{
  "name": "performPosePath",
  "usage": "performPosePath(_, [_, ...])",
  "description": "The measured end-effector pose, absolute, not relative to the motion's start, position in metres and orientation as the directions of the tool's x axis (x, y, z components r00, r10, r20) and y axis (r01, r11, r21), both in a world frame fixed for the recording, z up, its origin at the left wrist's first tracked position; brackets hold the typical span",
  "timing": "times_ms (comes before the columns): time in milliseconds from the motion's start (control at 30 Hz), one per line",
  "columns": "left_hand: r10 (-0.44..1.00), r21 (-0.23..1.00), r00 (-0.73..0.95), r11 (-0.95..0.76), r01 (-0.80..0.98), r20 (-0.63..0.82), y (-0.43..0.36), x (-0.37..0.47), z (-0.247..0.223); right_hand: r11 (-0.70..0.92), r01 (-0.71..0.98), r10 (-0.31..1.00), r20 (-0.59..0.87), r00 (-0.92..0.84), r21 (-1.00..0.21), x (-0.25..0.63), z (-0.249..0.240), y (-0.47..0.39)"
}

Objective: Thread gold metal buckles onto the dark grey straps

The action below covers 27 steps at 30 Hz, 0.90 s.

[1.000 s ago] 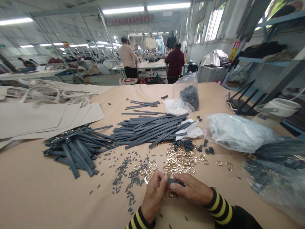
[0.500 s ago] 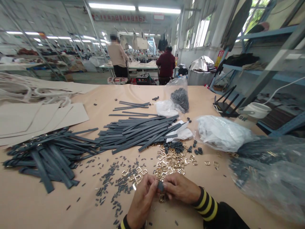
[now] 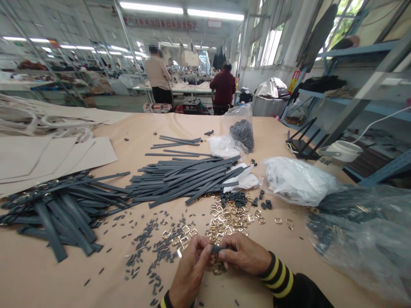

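Observation:
At the near edge of the table, my left hand [image 3: 192, 266] and my right hand [image 3: 244, 253] meet, fingers pinched on a short dark grey strap piece [image 3: 218, 249]. A gold buckle [image 3: 218, 268] hangs just below it, between the hands. Beyond my fingers lies a pile of gold buckles [image 3: 229, 218], with dark loops [image 3: 237, 198] behind it. Many small dark pieces [image 3: 163, 249] are scattered left of my left hand. Long dark straps [image 3: 189, 173] form a heap farther back.
Dark straps with buckles [image 3: 61, 209] and cream panels [image 3: 48, 158] lie at left. Plastic bags [image 3: 298, 179] fill the right side, near a white bucket [image 3: 343, 149] and a black router [image 3: 302, 143]. Two people [image 3: 158, 77] are at a far table.
The grey strap piece has turned between my fingers and now lies more level. Both hands stay in nearly the same place. The view has shifted slightly.

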<state>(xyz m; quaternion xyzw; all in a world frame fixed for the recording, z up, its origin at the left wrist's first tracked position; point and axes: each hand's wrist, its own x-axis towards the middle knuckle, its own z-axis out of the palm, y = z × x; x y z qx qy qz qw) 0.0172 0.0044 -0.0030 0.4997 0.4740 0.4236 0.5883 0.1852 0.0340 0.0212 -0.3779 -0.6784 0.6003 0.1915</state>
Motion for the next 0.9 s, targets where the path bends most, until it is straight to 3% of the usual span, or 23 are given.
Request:
performPosePath(200, [0.883, 0.949, 0.347, 0.304, 0.089, -0.315, 0.008, 0.019, -0.001, 0.266, 0.551, 0.822, -0.113, -0.559, -0.791, 0.184, 0.025, 0.028])
performPosePath(367, [0.857, 0.940, 0.403, 0.339, 0.028, -0.321, 0.012, 0.027, 0.000, 0.346, 0.592, 0.782, -0.124, -0.610, -0.728, 0.206, 0.035, 0.042])
performPosePath(433, [0.864, 0.931, 0.381, 0.364, -0.020, -0.329, 0.014, 0.029, -0.001, 0.329, 0.708, 0.867, -0.099, -0.489, -0.624, 0.226, 0.038, 0.059])
performPosePath(467, [0.867, 0.925, 0.367, 0.378, -0.042, -0.337, 0.015, 0.029, -0.001, 0.279, 0.810, 0.939, -0.032, -0.344, -0.517, 0.237, 0.038, 0.069])
performPosePath(567, [0.869, 0.905, 0.345, 0.412, -0.105, -0.355, 0.017, 0.027, -0.004, 0.164, 0.902, 0.986, 0.030, -0.166, -0.400, 0.261, 0.030, 0.097])
performPosePath(733, [0.880, 0.878, 0.328, 0.424, -0.222, -0.342, 0.016, 0.023, -0.005, 0.149, 0.924, 0.989, 0.036, -0.145, -0.353, 0.268, 0.013, 0.115])
performPosePath(900, [0.896, 0.876, 0.309, 0.404, -0.264, -0.320, 0.015, 0.023, -0.008, 0.132, 0.914, 0.991, 0.069, -0.115, -0.384, 0.258, 0.031, 0.094])
